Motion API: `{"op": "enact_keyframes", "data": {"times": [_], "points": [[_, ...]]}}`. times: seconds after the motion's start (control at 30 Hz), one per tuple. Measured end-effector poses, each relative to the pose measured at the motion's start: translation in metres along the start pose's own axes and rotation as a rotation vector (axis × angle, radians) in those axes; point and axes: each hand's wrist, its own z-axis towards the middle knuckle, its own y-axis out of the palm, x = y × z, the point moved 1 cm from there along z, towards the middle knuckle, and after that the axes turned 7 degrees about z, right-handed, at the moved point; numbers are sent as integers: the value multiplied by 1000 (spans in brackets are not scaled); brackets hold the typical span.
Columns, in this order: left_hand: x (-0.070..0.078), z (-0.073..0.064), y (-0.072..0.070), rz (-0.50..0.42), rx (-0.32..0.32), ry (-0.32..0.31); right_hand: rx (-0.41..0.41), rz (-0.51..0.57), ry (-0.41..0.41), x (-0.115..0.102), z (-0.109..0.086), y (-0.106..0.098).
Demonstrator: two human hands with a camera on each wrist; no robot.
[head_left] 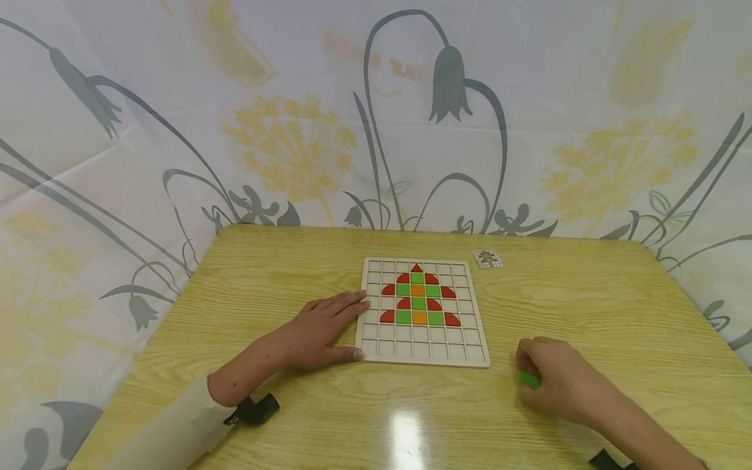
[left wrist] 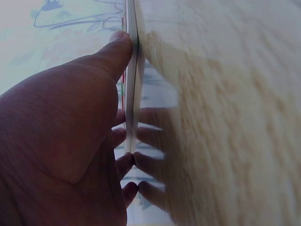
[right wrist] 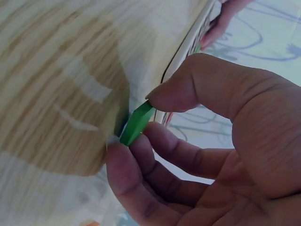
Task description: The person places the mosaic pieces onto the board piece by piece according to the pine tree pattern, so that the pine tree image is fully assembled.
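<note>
A pale gridded board point(head_left: 388, 351) lies flat on the table, with red, green and orange tiles set in its cells in a tree shape. My left hand point(head_left: 320, 329) rests at the board's left edge, fingers extended, thumb by the near corner. To the right of the board, my right hand point(head_left: 564, 382) pinches a green tile point(right wrist: 137, 123) between thumb and fingertips. In the right wrist view the tile is tilted, close over the table. From the head view only part of that tile point(head_left: 529, 378) shows; the fingers hide the rest.
A small picture card point(head_left: 487, 258) with a tree pattern lies behind the board to the right. The wooden table point(head_left: 282, 261) ends at a flower-printed cloth point(head_left: 305, 65) hanging along the back and sides. Black straps with devices sit on both wrists.
</note>
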Motion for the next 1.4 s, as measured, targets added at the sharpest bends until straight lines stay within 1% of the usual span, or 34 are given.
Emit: {"op": "enact_keyframes", "data": {"times": [0.17, 0.33, 0.6, 0.73, 0.87, 1.07, 1.2, 1.4], "points": [[0, 0, 0, 7, -6, -5, 62, -33, -44, -8, 2, 2], [0, -1, 0, 8, -5, -7, 89, -40, -65, -17, 6, 2], [0, 0, 1, 6, 0, 2, 84, -7, -100, -29, 18, 6], [0, 1, 1, 11, -6, 1, 55, 13, -93, -34, 22, 10], [0, 1, 0, 16, -9, -3, 40, 21, -107, -37, 25, 13], [0, 1, 0, 8, -2, -1, 61, -11, -154, -39, 28, 16], [-1, 1, 2, 5, -2, 1, 65, -24, -150, -40, 30, 15], [-1, 1, 2, 13, -5, 1, 98, -21, -160, -44, 34, 13]]}}
